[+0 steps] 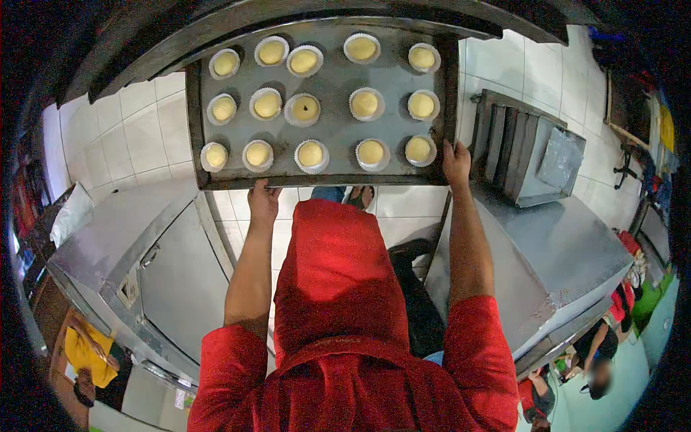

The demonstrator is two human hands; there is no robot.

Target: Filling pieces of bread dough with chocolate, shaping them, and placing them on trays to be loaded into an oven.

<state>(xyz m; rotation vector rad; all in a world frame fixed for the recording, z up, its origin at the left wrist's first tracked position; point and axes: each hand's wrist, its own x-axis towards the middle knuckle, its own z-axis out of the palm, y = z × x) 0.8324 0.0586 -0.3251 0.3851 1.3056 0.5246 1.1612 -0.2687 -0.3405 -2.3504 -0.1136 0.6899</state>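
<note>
Red apron (340,266) nearest, my left hand (264,201) pinching the near edge and my right hand (457,165) gripping the right side of a dark tray (333,86) of pale rounds (310,153), just beyond both, long axis left to right.

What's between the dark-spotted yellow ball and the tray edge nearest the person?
One plain yellow ball in a white paper cup, in the head view.

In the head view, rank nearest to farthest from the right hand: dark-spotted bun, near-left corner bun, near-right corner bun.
1. Near-right corner bun, left of the right hand.
2. Dark-spotted bun, middle row.
3. Near-left corner bun, left end.
</note>
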